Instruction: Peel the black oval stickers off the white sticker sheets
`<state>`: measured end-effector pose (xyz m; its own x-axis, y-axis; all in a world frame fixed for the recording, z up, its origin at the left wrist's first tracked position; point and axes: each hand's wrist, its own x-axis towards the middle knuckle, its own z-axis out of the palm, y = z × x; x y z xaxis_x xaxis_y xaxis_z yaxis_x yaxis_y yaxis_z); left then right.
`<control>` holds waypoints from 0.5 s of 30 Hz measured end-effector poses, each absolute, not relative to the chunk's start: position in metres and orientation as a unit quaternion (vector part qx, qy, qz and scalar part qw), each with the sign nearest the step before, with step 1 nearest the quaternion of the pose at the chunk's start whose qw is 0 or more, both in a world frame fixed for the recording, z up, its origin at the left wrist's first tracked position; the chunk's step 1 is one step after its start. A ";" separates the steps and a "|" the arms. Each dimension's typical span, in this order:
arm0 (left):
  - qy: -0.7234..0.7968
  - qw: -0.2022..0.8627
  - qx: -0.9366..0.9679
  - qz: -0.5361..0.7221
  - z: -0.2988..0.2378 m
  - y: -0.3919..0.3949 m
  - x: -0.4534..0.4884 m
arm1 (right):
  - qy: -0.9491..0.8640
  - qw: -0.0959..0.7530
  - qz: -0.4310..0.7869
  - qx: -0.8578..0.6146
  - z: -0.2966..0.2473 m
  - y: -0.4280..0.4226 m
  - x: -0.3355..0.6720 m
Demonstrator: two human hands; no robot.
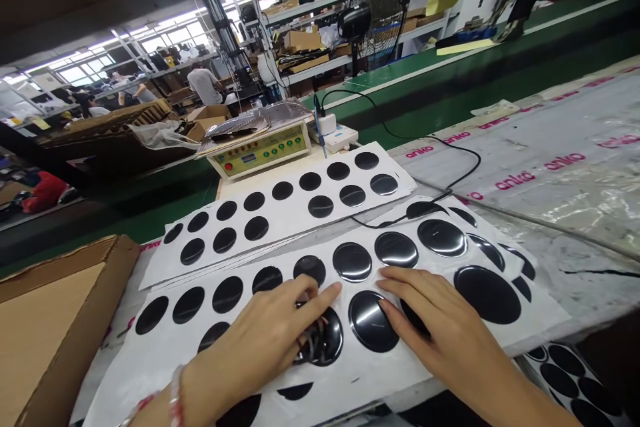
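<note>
A white sheet with rows of glossy black round stickers (352, 261) lies in front of me. My left hand (273, 323) rests over its middle, thumb stretched out and apart from the bent fingers, whose tips are partly hidden. A shiny black disc below that hand mirrors it. On the other side, my right hand (440, 323) lies with fingers extended on the sheet, its thumb at the edge of another round sticker (373, 321). I see nothing held in either hand. More sticker sheets (487, 295) overlap at the right.
Behind lies a stack of similar sheets (290, 213), with a control box (260, 155) and a white plug adapter (327, 124) beyond. A black cable (467, 177) crosses the work surface. An open cardboard box (107, 260) stands left; a green conveyor (425, 77) runs behind.
</note>
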<state>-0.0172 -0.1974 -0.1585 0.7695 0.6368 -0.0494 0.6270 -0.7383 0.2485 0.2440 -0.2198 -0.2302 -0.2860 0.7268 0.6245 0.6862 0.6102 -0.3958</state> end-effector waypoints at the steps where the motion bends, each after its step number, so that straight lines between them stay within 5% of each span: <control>1: 0.326 0.117 0.938 0.006 -0.160 -0.194 -0.012 | -0.801 0.405 0.026 -0.441 -0.231 -0.220 0.244; 15: 0.350 0.181 0.919 0.021 -0.133 -0.218 -0.039 | -0.797 0.410 0.030 -0.443 -0.232 -0.222 0.243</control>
